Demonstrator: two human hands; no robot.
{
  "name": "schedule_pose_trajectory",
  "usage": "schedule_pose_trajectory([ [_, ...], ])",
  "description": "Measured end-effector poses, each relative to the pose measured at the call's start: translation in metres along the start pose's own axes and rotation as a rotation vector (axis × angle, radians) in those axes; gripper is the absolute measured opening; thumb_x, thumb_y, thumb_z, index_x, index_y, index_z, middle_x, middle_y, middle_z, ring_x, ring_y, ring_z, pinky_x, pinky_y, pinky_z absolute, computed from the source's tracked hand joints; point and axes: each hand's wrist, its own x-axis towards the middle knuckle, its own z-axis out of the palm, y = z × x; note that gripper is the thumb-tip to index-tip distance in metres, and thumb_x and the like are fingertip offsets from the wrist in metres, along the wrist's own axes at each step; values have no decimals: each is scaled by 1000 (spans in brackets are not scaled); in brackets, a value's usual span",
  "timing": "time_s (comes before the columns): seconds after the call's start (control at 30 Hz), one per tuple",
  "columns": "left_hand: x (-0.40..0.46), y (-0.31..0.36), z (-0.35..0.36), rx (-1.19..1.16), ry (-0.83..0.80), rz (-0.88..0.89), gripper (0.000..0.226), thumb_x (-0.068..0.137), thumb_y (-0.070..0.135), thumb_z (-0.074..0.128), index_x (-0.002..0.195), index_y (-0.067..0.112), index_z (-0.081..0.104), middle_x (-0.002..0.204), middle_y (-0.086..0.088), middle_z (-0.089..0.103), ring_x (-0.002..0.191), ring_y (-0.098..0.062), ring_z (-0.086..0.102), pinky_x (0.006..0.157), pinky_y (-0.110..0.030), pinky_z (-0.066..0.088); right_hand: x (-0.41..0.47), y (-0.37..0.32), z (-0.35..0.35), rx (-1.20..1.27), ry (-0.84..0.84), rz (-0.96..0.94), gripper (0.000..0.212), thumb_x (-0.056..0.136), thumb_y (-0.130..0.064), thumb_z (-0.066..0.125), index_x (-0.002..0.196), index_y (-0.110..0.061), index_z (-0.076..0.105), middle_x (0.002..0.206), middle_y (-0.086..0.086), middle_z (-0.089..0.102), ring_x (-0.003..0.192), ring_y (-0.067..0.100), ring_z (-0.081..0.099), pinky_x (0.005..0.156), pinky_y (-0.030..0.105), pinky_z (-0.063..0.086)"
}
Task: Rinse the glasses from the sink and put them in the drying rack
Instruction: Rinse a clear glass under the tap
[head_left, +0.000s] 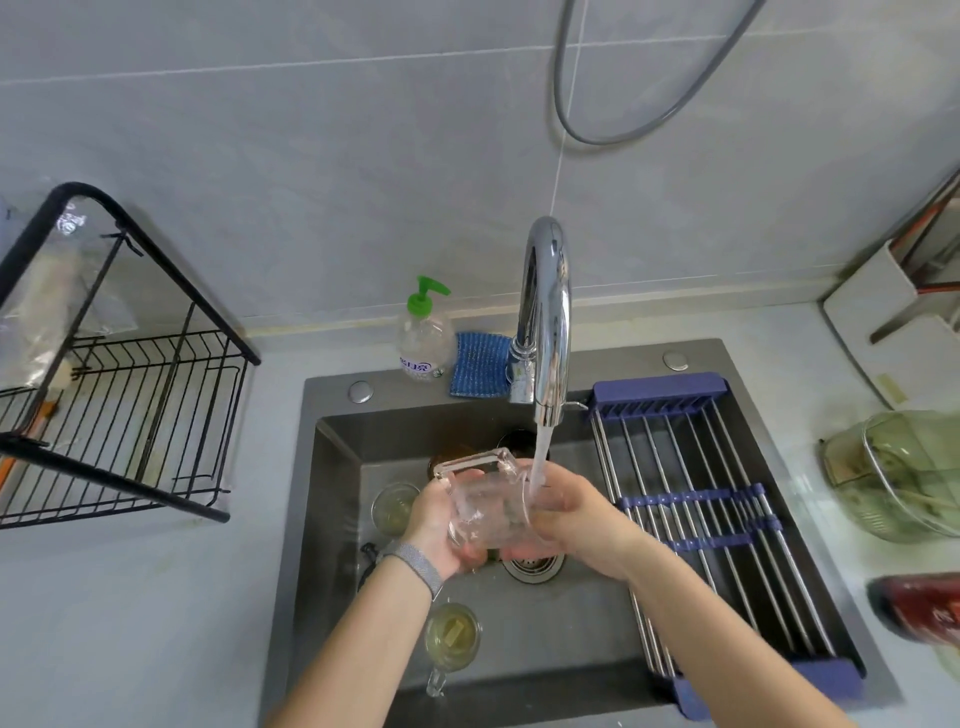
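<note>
**Glass mug held under the running tap**

While water runs from the chrome faucet (545, 322), a clear glass mug (488, 506) lies tilted on its side between both hands above the dark sink (332, 467), its square handle pointing up and away from the person. The left hand (441, 525) cups the base end of the mug, its fingers curled underneath and its thumb near the handle; a grey wristband sits on that wrist. The right hand (576, 512) wraps the rim end, fingers curled round the glass, and the stream of water lands just where this hand meets the mug.

Down in the basin, a small glass with yellowish liquid (394, 508) stands just left of the left hand, and a handled glass with yellowish liquid (451, 636) stands nearer the person, below the left forearm. A metal drain strainer (532, 566) shows beneath the hands.

Across the right part of the sink lies a roll-up rack of steel rods with blue ends (727, 509). On the tabletop to the left stands a black wire drying rack (130, 405). A soap pump bottle with a green top (423, 338) and a blue cloth (480, 364) sit behind the sink, beside the faucet base.
</note>
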Motion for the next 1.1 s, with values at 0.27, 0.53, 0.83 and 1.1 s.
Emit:
schedule_pose_trajectory([
  [0.27,6,-5,-5,9,-3,-53,48,103,46,31,95,12,64,94,-6,68,49,-21,64,36,-17,43,0,-16,-17,-272,-62,-16,27,91,7,50,96,-11,70,88,7,74,83,32,73,62,23,57],
  [0.53,4,-11,-12,39,30,-45,60,101,53,30,126,9,63,120,-16,68,99,-32,69,85,-38,54,1,-26,-10,-505,-58,30,33,85,11,50,68,-15,58,65,0,63,56,11,63,49,15,47],
  [0.83,-2,-10,-33,84,-196,229,68,78,65,59,129,19,60,111,-11,70,83,-26,68,58,-29,50,-7,-19,-10,69,-184,33,40,92,15,46,101,-18,66,83,-2,74,76,16,73,64,28,59],
  [1.1,-5,-10,-19,199,-116,260,71,74,57,73,125,9,60,101,-12,70,67,-21,67,43,-22,43,9,-18,-4,-205,8,54,24,94,0,55,105,-16,69,105,14,71,73,24,75,60,31,60],
])
